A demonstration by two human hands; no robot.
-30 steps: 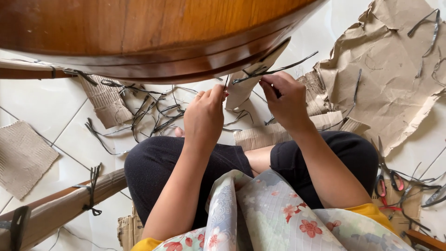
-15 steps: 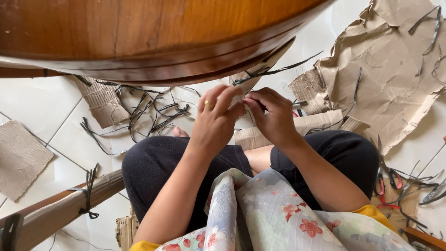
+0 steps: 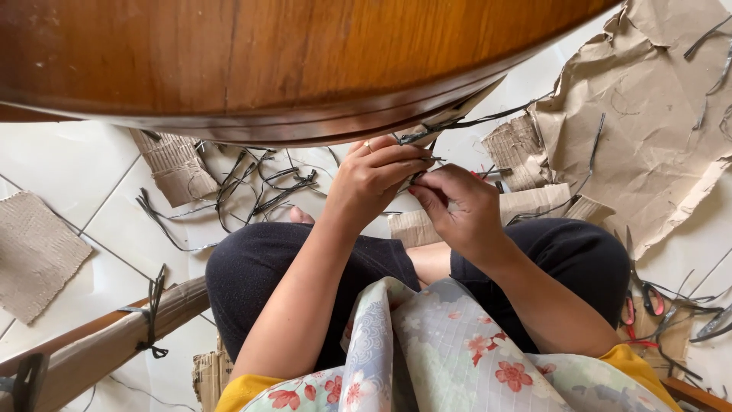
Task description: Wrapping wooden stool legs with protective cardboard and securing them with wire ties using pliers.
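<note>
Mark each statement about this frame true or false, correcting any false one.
1. Both the left hand and the right hand pinch thin dark plastic strapping strips just below the curved polished wooden edge. True.
2. The right hand holds the red-handled scissors. False: they lie on the white tiled floor beside the person's right knee, untouched.
3. A large torn sheet of brown paper lies on the floor ahead to the right. True.
4. The ribbed square of brown corrugated cardboard rests on the person's lap. False: it lies on the floor at far left.
5. The left hand wears a glove. False: it is bare, with a ring.
</note>
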